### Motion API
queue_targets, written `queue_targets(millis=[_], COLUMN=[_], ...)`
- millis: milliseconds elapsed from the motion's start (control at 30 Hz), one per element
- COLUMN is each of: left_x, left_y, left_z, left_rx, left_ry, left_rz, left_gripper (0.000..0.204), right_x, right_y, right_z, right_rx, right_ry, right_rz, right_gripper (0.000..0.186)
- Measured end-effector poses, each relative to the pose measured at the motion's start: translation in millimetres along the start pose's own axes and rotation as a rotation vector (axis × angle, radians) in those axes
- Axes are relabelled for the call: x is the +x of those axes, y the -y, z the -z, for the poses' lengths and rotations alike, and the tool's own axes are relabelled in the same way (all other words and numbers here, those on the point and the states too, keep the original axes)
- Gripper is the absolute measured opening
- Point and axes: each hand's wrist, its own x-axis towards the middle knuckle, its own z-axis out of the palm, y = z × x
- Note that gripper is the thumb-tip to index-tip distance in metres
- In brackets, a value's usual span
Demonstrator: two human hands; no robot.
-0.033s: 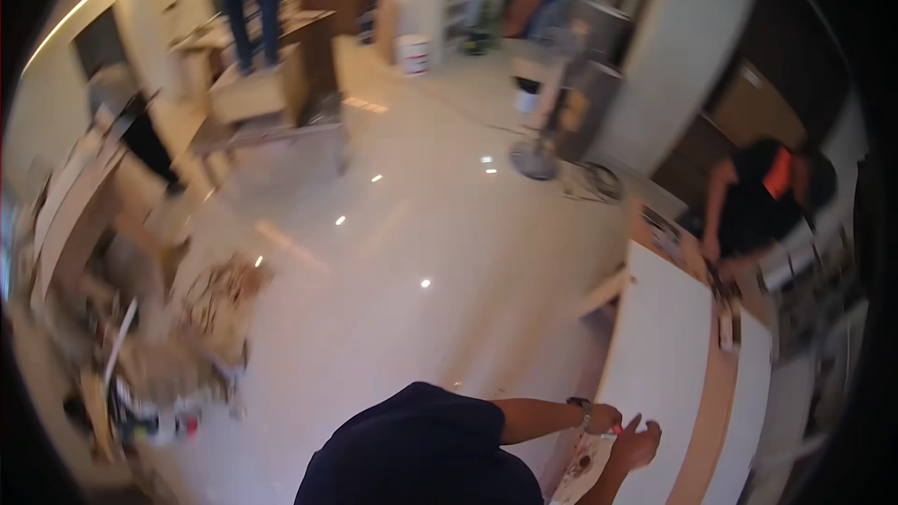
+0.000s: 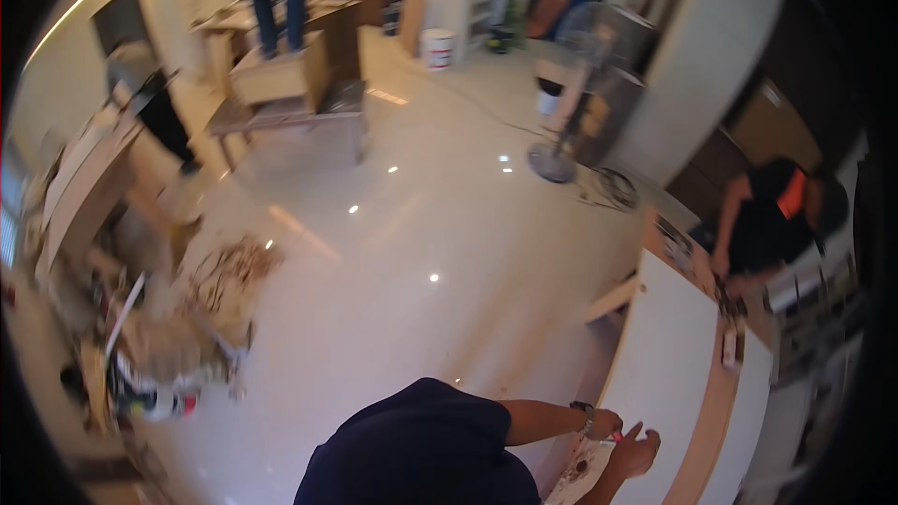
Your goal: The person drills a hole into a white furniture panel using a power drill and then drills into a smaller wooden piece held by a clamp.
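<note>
Gripping a small red marker point(image 2: 616, 436) in closed fingers at the lower right of the frame, the left hand point(image 2: 603, 424) meets the open right hand point(image 2: 636, 454), fingers spread flat on the white board point(image 2: 673, 365), while a co-worker point(image 2: 772, 215) bends over its far end.

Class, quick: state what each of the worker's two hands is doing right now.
Left hand: closed on a small red object, over the white panel.
Right hand: open, fingers spread, resting on the panel, holding nothing.
</note>
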Motion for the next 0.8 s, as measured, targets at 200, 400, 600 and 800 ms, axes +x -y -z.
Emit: queue_targets(millis=[200, 400, 600, 800], left_x=[-8, -5, -8, -6], left_y=[17, 13, 12, 6], left_z=[-10, -3, 4, 13], left_rx=[0.008, 0.020, 0.094, 0.032], left_ry=[-0.150, -0.155, -0.126, -0.065], left_rz=[0.135, 0.163, 0.138, 0.222], left_gripper=[0.021, 0.018, 0.016, 0.017], right_x=[-6, 1, -12, -48], right_y=[4, -2, -31, -80], right_z=[-1, -8, -1, -49], right_rx=[0.053, -0.002, 0.386, 1.026], right_ry=[-0.126, -0.011, -0.096, 0.295], right_rz=[0.224, 0.150, 0.405, -0.224], right_gripper=[0.043, 0.043, 0.033, 0.041])
